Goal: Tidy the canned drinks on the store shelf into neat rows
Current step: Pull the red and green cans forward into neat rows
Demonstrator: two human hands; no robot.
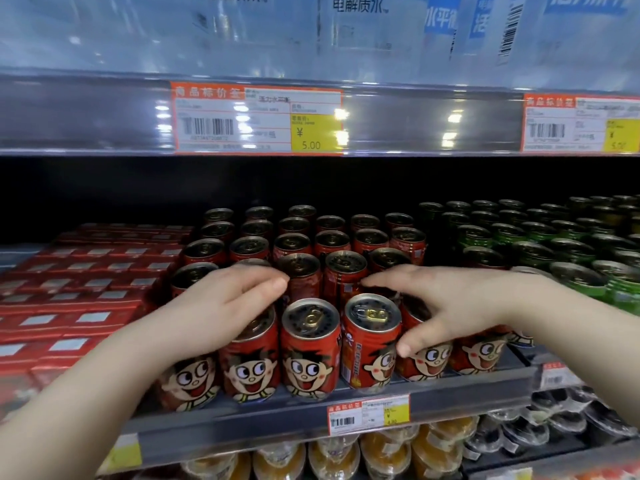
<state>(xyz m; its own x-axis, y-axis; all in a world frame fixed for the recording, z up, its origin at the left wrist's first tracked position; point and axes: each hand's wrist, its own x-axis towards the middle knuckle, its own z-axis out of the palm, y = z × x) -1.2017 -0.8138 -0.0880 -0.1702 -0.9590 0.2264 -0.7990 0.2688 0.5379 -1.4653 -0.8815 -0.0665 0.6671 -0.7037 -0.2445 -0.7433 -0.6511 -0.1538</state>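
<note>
Red cans [310, 355] with a cartoon face stand in rows on a store shelf [277, 415], the first row at its front edge. Both hands reach in over that row. The left hand [221, 306] lies flat on the can tops towards the left, fingers straight. The right hand [450, 306] lies over cans towards the right, fingers stretched out behind the front row, thumb [407, 344] touching a can's front. Two front cans stand uncovered between the hands; the right one [370, 344] is turned sideways. Green cans [519, 244] sit to the right, red cartons [86, 289] to the left.
</note>
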